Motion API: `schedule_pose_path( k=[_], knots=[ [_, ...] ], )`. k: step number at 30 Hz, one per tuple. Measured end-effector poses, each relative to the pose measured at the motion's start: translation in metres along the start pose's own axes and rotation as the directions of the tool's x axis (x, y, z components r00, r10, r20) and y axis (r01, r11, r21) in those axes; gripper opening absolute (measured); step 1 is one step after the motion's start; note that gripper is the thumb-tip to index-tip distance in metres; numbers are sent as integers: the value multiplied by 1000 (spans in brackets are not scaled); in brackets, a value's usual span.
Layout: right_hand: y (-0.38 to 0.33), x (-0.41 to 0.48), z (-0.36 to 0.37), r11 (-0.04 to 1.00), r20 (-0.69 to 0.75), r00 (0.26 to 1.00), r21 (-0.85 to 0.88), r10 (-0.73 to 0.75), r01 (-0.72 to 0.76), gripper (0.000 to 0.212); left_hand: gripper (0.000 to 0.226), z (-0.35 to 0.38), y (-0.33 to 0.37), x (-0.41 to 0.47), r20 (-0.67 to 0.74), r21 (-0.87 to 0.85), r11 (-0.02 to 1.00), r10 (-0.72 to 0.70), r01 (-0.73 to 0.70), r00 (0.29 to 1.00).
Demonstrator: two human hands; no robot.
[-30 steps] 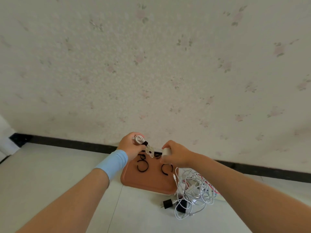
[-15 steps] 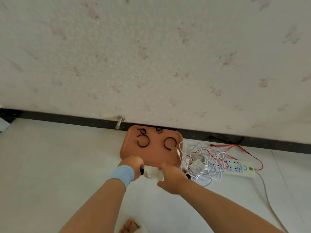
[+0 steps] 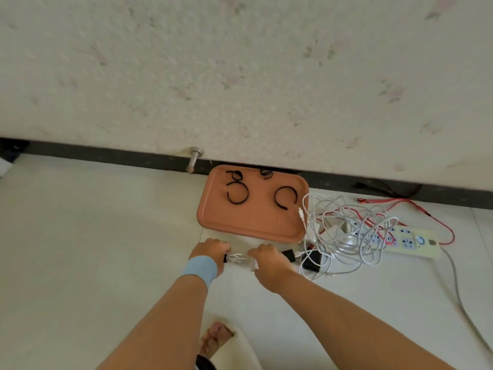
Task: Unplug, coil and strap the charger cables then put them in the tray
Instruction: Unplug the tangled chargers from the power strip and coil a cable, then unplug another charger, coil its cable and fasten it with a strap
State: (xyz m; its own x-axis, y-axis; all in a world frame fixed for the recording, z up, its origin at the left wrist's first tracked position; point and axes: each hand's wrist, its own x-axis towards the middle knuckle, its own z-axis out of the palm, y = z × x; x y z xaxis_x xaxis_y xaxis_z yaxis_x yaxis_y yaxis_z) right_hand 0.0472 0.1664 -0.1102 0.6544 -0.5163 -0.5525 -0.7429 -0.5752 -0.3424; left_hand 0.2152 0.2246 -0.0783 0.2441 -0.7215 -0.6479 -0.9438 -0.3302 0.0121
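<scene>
An orange tray [image 3: 253,225] lies on the floor by the wall, with several black straps [image 3: 237,193] in it. Just in front of it, my left hand [image 3: 210,252] and my right hand [image 3: 266,259] together grip a small coiled white charger cable [image 3: 237,259] with a black strap around it and a white plug at its right end. A tangle of white cables [image 3: 346,231] lies right of the tray over a white power strip [image 3: 408,240]. Black charger plugs [image 3: 310,260] sit beside my right hand.
A red cable [image 3: 416,209] runs behind the power strip along the black baseboard. A metal door stop [image 3: 193,160] stands left of the tray. The strip's grey cord [image 3: 458,289] trails to the right. A foot [image 3: 216,336] shows at the bottom.
The view has tilted down and both hands have dropped from above the tray to the floor in front of it, still holding the coiled cable.
</scene>
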Motion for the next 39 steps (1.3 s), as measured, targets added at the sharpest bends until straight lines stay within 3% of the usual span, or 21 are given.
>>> schedule_pose_path(
  k=[3, 7, 9, 11, 13, 16, 18, 19, 22, 25, 27, 28, 30, 31, 33, 35, 36, 37, 39],
  knots=[
    [3, -4, -7, 999, -5, 1000, 31, -9, 9, 54, 42, -5, 7, 0, -61, -120, 993, -9, 1, 998],
    [10, -20, -39, 999, -77, 996, 31, -34, 37, 43, 28, -27, 32, -3, -184, -241, 967, 36, -81, 982],
    [18, -31, -57, 996, -204, 975, -12, -83, 83, 34, 18, -38, 50, -6, -250, -294, 949, 38, -113, 968],
    [36, -40, -72, 988, -424, 892, -76, -154, 135, 22, 12, -50, 73, -8, -300, -321, 936, 42, -142, 953],
    [56, -51, -89, 979, -517, 835, -160, -190, 124, 18, 14, -63, 98, -9, -341, -305, 928, 102, -213, 934],
    [88, -73, -114, 949, -293, 950, -314, -106, 9, 45, 19, -77, 130, -8, -371, -266, 908, 214, -324, 903],
    [111, -87, -125, 898, -180, 984, -431, 13, -90, 67, 24, -79, 147, -5, -354, -234, 903, 267, -361, 896],
    [123, -93, -129, 874, -161, 985, -467, 68, -136, 67, 25, -79, 156, -4, -342, -230, 902, 277, -366, 898],
    [155, -107, -134, 811, -218, 963, -527, 161, -255, 46, 26, -77, 175, -1, -317, -225, 902, 290, -369, 903],
    [176, -111, -139, 800, -355, 885, -411, 301, -437, 46, 30, -74, 186, 4, -322, -182, 909, 306, -376, 896],
    [184, -109, -138, 810, -420, 846, -335, 330, -482, 58, 29, -75, 191, 7, -334, -162, 912, 308, -377, 891],
    [185, -109, -136, 833, -439, 853, -328, 284, -446, 70, 27, -75, 192, 9, -334, -162, 914, 305, -373, 892],
    [176, -110, -133, 893, -451, 891, -383, 41, -235, 86, 20, -75, 196, 12, -317, -148, 923, 297, -356, 901],
    [169, -107, -130, 903, -452, 884, -420, -124, -89, 83, 14, -73, 196, 13, -298, -130, 929, 296, -345, 908],
    [150, -100, -118, 910, -412, 864, -398, -290, 116, 56, 15, -68, 197, 12, -231, -55, 946, 299, -319, 926],
    [128, -97, -110, 926, -224, 944, -345, -242, 156, 25, 26, -55, 194, 10, -129, 21, 952, 304, -304, 944],
    [121, -93, -102, 937, -108, 981, -331, -158, 115, 21, 28, -46, 191, 11, -86, 34, 951, 309, -307, 947],
    [118, -89, -92, 955, -44, 996, -289, -83, 67, 23, 31, -37, 187, 12, -41, 26, 953, 303, -302, 952],
    [124, -82, -70, 982, -62, 998, -185, 11, -22, 34, 40, -21, 180, 13, 43, 25, 955, 294, -296, 955]
  ],
)
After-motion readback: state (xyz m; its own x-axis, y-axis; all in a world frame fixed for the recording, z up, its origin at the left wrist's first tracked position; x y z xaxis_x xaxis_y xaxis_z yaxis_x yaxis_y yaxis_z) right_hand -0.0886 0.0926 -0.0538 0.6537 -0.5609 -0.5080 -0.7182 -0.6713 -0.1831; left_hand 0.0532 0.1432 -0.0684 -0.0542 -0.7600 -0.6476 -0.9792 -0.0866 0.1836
